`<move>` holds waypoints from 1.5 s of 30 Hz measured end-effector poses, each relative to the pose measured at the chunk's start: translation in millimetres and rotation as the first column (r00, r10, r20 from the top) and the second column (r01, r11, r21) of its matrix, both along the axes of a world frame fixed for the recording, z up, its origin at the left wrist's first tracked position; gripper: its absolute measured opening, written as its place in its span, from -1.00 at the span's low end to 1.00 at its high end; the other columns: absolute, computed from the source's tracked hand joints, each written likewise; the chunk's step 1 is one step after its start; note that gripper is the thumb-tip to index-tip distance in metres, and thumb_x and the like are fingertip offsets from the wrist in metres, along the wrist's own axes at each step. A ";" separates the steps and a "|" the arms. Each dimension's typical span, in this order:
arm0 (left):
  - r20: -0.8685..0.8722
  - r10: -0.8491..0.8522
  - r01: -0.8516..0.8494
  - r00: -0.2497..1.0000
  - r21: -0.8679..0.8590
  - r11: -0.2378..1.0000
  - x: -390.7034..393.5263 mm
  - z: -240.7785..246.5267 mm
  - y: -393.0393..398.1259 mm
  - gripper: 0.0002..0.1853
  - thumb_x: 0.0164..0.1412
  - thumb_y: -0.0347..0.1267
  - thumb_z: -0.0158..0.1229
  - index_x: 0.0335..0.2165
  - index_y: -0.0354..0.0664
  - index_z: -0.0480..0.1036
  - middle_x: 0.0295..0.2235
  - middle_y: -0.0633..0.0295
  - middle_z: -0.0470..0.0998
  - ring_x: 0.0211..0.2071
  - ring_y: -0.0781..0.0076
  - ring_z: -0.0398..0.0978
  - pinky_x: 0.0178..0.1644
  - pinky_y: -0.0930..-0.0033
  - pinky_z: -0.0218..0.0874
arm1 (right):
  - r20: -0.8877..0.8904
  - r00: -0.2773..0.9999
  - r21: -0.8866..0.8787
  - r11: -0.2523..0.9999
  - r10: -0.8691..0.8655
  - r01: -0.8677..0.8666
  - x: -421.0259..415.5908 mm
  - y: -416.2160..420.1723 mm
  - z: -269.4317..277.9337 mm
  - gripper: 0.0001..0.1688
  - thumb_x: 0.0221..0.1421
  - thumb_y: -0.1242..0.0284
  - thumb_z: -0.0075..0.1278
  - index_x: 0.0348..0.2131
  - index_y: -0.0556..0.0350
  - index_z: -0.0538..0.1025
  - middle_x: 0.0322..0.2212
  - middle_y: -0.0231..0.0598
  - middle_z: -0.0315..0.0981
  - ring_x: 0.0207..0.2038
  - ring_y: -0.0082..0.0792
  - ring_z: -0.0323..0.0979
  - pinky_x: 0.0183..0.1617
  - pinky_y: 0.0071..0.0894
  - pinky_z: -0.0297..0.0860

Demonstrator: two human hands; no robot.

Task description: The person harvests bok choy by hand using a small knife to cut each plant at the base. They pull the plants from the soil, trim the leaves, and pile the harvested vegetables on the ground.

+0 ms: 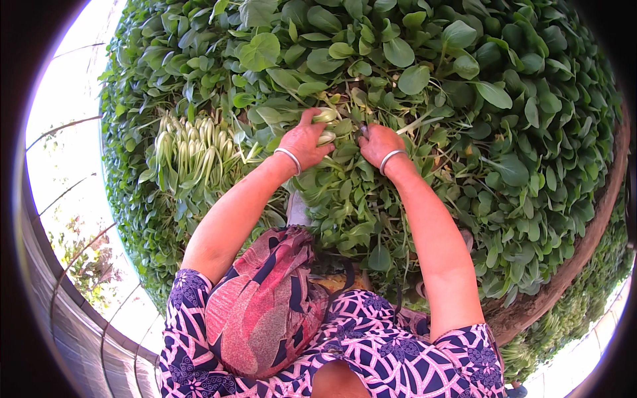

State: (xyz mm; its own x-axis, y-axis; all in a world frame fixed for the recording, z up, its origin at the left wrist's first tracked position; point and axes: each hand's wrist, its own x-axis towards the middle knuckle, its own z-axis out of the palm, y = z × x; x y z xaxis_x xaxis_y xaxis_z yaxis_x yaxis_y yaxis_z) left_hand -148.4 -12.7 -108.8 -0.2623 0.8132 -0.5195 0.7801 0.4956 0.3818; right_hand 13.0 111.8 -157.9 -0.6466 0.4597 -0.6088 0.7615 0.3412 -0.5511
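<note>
Two pale-based leafy green plants [326, 115], like small bok choy, lie against my left hand [306, 139]. Its fingers are curled around them, one stem base above the other, their leaves trailing left. Just to the right, my right hand [379, 142] grips a small knife [359, 123], its dark blade tip pointing up and left into the low stems. Most of the handle is hidden in the fist. Left of my hands a pile of cut greens [194, 144] rests on the leaves, white bases lined up towards the top.
Dense standing greens [398, 49] fill the bed ahead and on both sides. Loose leaves and small plants [348, 199] cover the ground below my hands. A bare soil path [592, 224] curves along the right. Thin curved hoops and plastic sheeting [89, 348] run along the left.
</note>
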 end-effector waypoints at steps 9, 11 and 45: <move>-0.034 -0.015 0.017 0.999 0.043 0.999 -3.1 -7.0 -10.0 -0.42 -0.04 -0.21 0.29 -0.05 -0.28 0.43 0.15 -0.01 0.16 -0.06 -0.09 0.43 0.01 0.07 0.30 | -0.033 0.998 0.147 0.988 0.054 -0.049 -11.6 -21.0 2.0 -0.74 0.00 0.44 -0.01 -0.29 0.23 0.49 -0.36 0.05 0.57 -0.25 0.01 0.55 -0.15 -0.14 0.45; -0.060 -0.013 0.016 0.998 0.049 0.999 3.8 -4.8 -11.2 -0.40 -0.05 -0.24 0.30 -0.03 -0.30 0.40 0.15 -0.02 0.15 -0.07 -0.08 0.43 -0.01 0.08 0.31 | -0.063 0.998 0.146 0.989 -0.005 0.015 -7.1 -24.9 -7.1 -0.77 0.06 0.39 -0.04 -0.30 0.17 0.47 -0.36 0.05 0.56 -0.26 0.08 0.51 -0.16 -0.04 0.41; -0.027 -0.085 0.083 0.996 0.627 0.775 20.1 64.9 -36.5 -0.23 -0.13 -0.41 0.39 0.06 -0.52 0.28 0.23 -0.20 0.10 0.15 -0.18 0.25 0.17 0.12 0.18 | -0.327 0.533 -0.767 0.549 -0.781 0.333 -35.3 -2.7 88.9 -0.71 -0.05 0.55 0.25 -0.28 0.16 0.50 -0.59 -0.51 0.40 -0.69 -0.73 0.23 -0.67 -0.70 0.12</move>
State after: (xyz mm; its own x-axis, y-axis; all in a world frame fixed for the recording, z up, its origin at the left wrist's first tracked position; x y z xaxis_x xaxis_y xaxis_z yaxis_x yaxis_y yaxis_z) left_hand -128.4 -49.2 -43.9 -0.1770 0.9778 0.1118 0.8057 0.0787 0.5871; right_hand -22.3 109.1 -69.0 -0.6648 0.5743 -0.4777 0.0909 -0.5725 -0.8149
